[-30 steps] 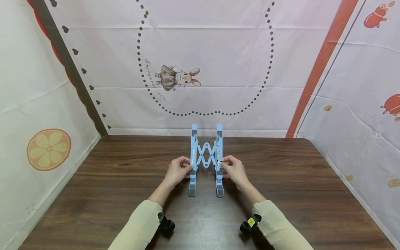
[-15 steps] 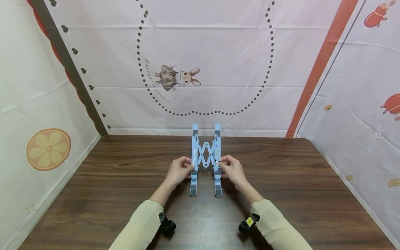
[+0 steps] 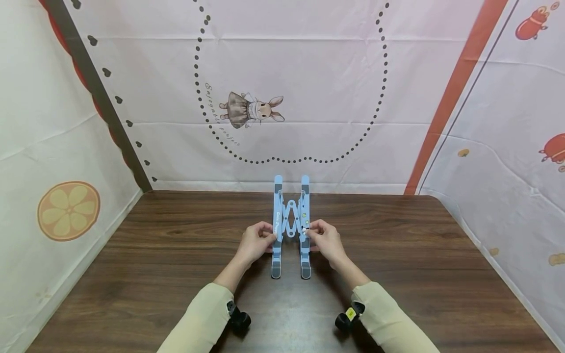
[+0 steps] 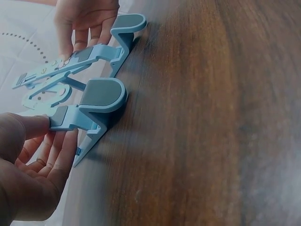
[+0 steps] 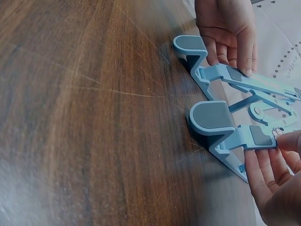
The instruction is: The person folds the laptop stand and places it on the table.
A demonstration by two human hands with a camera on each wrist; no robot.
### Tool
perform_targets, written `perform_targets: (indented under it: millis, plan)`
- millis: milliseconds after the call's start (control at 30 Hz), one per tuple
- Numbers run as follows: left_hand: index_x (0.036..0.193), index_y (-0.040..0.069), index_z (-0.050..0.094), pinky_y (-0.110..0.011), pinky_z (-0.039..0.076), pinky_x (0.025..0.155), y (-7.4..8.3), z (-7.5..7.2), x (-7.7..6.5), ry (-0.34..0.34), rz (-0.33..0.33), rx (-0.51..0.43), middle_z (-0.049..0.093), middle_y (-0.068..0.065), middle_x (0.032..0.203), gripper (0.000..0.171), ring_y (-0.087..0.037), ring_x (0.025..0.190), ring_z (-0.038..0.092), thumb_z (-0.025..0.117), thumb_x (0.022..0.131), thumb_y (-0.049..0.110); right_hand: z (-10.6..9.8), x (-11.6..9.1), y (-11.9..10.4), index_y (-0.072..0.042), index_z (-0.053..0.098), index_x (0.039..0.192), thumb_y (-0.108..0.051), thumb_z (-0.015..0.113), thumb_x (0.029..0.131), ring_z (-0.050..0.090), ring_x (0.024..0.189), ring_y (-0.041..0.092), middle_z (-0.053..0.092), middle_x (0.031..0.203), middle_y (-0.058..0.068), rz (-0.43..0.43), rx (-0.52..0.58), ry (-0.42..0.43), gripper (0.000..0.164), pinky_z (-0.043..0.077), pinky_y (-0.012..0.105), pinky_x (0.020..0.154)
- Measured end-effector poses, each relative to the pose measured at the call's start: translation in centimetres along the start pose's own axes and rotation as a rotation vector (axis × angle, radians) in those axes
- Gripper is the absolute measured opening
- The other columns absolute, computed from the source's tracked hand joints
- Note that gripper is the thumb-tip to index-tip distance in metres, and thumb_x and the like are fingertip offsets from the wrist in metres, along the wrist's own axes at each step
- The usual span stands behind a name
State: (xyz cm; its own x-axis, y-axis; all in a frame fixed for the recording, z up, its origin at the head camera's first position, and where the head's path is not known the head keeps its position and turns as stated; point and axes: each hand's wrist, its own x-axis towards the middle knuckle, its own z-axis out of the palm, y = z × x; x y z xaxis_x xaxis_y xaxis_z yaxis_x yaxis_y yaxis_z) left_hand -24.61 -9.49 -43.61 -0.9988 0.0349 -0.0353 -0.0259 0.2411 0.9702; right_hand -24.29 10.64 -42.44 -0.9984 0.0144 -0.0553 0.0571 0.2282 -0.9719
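Since folding laptop stand [image 3: 285,218] sits partly spread mid-way on wooden table [image 3: 397,245], toward far edge, we'd work both sides evenly imo. Left hand [image 3: 256,242] pinches left rail [image 3: 277,223], right hand [image 3: 325,242] right rail [image 3: 305,215]: thumbs on top, fingers beneath, closed snug. Our tip: hold rails parallel, padded near lips [image 3: 276,268] level, so scissor link [image 3: 297,218] won't bind.

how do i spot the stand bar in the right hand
Start at the dark brown wood-grain table and find the light-blue X-braced stand between the bare left hand and right hand. There, the right hand grips the long, grey-padded right bar. Small coloured pictures set it apart from the left bar, which carries white lettering.
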Motion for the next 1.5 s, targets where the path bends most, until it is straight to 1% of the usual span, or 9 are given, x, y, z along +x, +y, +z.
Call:
perform_targets:
  millis: [300, 467, 700, 900, 1133, 1367, 1500]
  plan:
    - [0.097, 0.002, 0.06, -0.03, 0.056, 0.059, 0.1, 0.2, -0.1, -0.007, -0.012, 0.001, 0.063, -0.009, 0.081, 0.013, -0.025, 0.074, 0.063, 0.062, 0.084, 0.003, 0.3, 0.0, 0.1, -0.003, 0.061, 0.096, -0.007, 0.061, 0.086, 0.058, 0.073, 0.019, 0.057, 0.085, 0.007, -0.001, 0.004, -0.011, 0.011, 0.056, 0.038, 0.066]
    - [0.097, 0.004, 0.06, -0.03, 0.056, 0.06, 0.2, 0.4, -0.1, -0.014, -0.033, 0.005, 0.063, -0.009, 0.083, 0.013, -0.022, 0.074, 0.063, 0.062, 0.084, 0.004, 0.5, 0.0, 0.1, -0.004, 0.061, 0.096, -0.008, 0.061, 0.086, 0.057, 0.074, 0.021, 0.056, 0.085, 0.007, -0.003, -0.004, -0.014, 0.011, 0.056, 0.037, 0.066]
    - [0.097, 0.003, 0.06, -0.03, 0.056, 0.058, 0.1, 0.8, 0.0, -0.008, -0.02, 0.021, 0.061, -0.009, 0.082, 0.012, -0.017, 0.067, 0.061, 0.062, 0.085, 0.005, 0.7, -0.2, 0.0, -0.004, 0.061, 0.095, -0.007, 0.061, 0.086, 0.056, 0.072, 0.019, 0.056, 0.084, 0.007, -0.014, -0.002, -0.008, 0.009, 0.056, 0.036, 0.063]
    - [0.097, 0.005, 0.06, -0.029, 0.056, 0.058, 0.3, 1.1, -0.1, -0.008, -0.031, 0.039, 0.06, -0.009, 0.082, 0.012, -0.016, 0.067, 0.061, 0.062, 0.085, 0.007, 0.9, -0.3, -0.1, -0.003, 0.061, 0.094, -0.006, 0.061, 0.085, 0.056, 0.072, 0.018, 0.056, 0.083, 0.006, -0.016, 0.007, -0.003, 0.009, 0.056, 0.035, 0.062]
    - [0.095, 0.002, 0.061, -0.029, 0.056, 0.056, 0.5, 1.4, -0.2, 0.001, 0.017, 0.04, 0.06, -0.009, 0.078, 0.011, -0.016, 0.066, 0.061, 0.063, 0.084, 0.004, 1.1, -0.2, -0.2, -0.004, 0.061, 0.092, -0.007, 0.061, 0.085, 0.058, 0.072, 0.021, 0.055, 0.081, 0.005, -0.021, -0.019, 0.001, 0.008, 0.056, 0.035, 0.06]
    - [0.095, 0.002, 0.06, -0.029, 0.056, 0.056, 0.4, 1.6, -0.2, -0.01, 0.024, 0.044, 0.06, -0.009, 0.078, 0.011, -0.016, 0.066, 0.06, 0.062, 0.084, 0.004, 1.2, -0.3, -0.3, -0.004, 0.061, 0.093, -0.007, 0.061, 0.086, 0.06, 0.069, 0.02, 0.056, 0.083, 0.007, -0.012, -0.01, -0.011, 0.008, 0.056, 0.034, 0.061]
    - [0.095, 0.003, 0.06, -0.029, 0.056, 0.055, 0.3, 1.7, -0.1, -0.012, 0.03, 0.052, 0.06, -0.008, 0.077, 0.01, -0.016, 0.067, 0.061, 0.062, 0.085, 0.004, 1.3, -0.2, -0.3, -0.003, 0.061, 0.094, -0.008, 0.06, 0.086, 0.062, 0.072, 0.022, 0.056, 0.084, 0.007, -0.012, -0.002, -0.018, 0.009, 0.057, 0.034, 0.061]
